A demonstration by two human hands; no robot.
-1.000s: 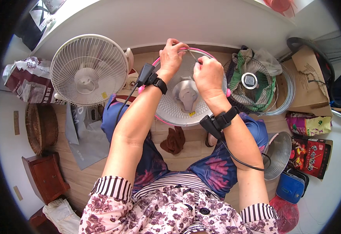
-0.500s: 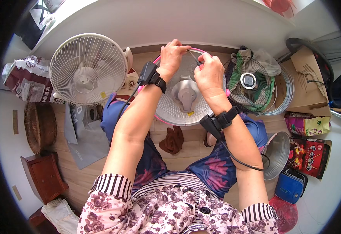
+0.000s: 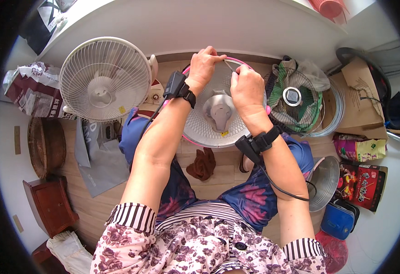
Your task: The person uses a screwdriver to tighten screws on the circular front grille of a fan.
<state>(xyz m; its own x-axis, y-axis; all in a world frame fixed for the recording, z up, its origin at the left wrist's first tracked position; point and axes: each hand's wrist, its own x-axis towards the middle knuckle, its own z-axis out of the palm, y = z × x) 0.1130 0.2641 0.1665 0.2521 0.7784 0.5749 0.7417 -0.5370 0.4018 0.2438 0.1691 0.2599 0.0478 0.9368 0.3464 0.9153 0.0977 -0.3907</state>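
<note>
Between my knees stands a dish heater [image 3: 196, 119] with a dimpled silver reflector, a pink rim and a metal centre piece. My left hand [image 3: 204, 66] is closed at the far edge, its fingertips pinching the pink rim. Close beside it, my right hand [image 3: 248, 89] is wrapped around a thin-shafted tool that looks like a screwdriver [image 3: 229, 66]. The shaft slants toward the rim by my left fingertips. My right fingers cover the handle, and the tip's exact contact is too small to make out.
A white fan [image 3: 104, 80] stands at left, a black fan grille [image 3: 293, 97] with green behind it at right. Nearby are a wire coil [image 3: 339, 107], cardboard box [image 3: 359, 93], metal basin [image 3: 324, 185], blue case [image 3: 338, 219], brown cloth [image 3: 201, 164], grey bag [image 3: 101, 160] and round basket [image 3: 47, 148].
My right hand has turned and shifted slightly, so the dark handle seen before is now covered by its fingers. My left hand stays at the rim.
</note>
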